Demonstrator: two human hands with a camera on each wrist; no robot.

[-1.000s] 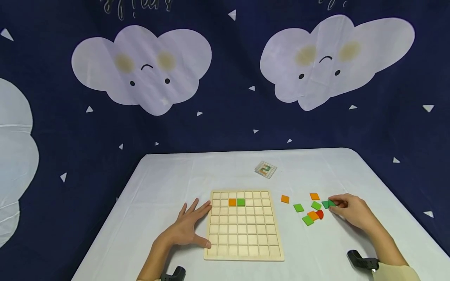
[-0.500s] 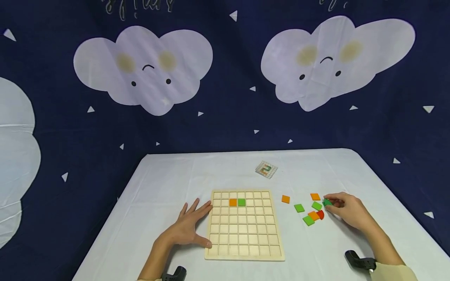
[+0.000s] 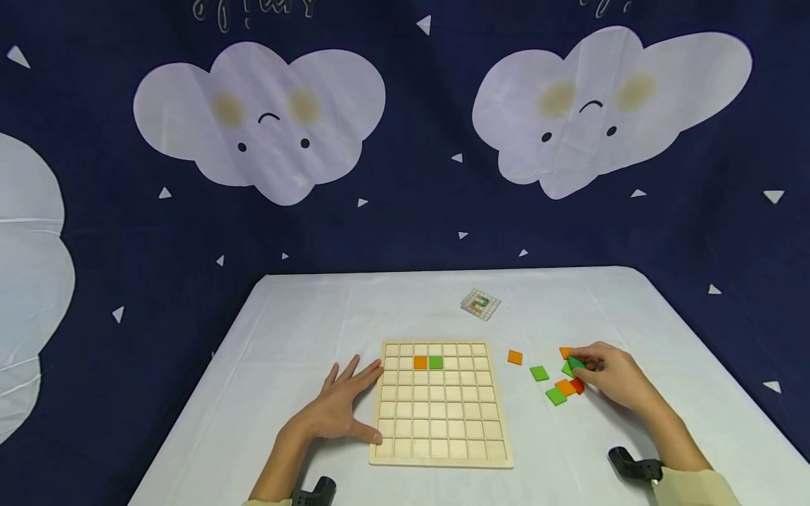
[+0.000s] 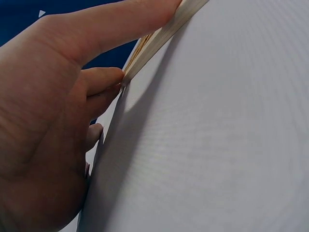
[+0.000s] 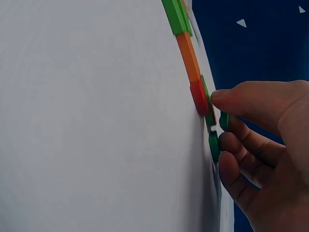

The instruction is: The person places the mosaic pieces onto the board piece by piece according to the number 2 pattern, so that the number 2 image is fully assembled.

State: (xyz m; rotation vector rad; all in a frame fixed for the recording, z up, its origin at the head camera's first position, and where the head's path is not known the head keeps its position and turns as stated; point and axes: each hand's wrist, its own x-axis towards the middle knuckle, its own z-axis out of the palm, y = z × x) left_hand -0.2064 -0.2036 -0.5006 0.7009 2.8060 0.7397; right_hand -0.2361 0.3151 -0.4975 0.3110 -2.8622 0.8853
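Note:
My left hand [image 3: 332, 413] lies spread at the left side of a pale wooden grid board [image 3: 441, 464], thumb and fingertips against its edge, as the left wrist view also shows. Two square tiles sit in the board's second row: an orange tile [image 3: 420, 362] and a light green tile [image 3: 436, 362] beside it. Over the loose pieces to the right, my right hand [image 3: 615, 372] pinches a dark green tile [image 5: 224, 121] between thumb and index finger. Another dark green piece [image 5: 214, 146] shows below its other fingertips in the right wrist view. A red rounded piece [image 5: 198, 98] is close by.
Loose tiles lie right of the board, among them an orange tile [image 3: 515, 358], a light green tile [image 3: 539, 373] and another light green tile [image 3: 556, 396] touching an orange one [image 3: 565, 387]. A small pattern card stack [image 3: 481, 304] lies behind the board. A dark cloud-print curtain [image 3: 418, 211] hangs behind the table.
My right hand has moved left with the dark green tile, from the right end of the loose pieces to over a light green one. My left hand stays at the board.

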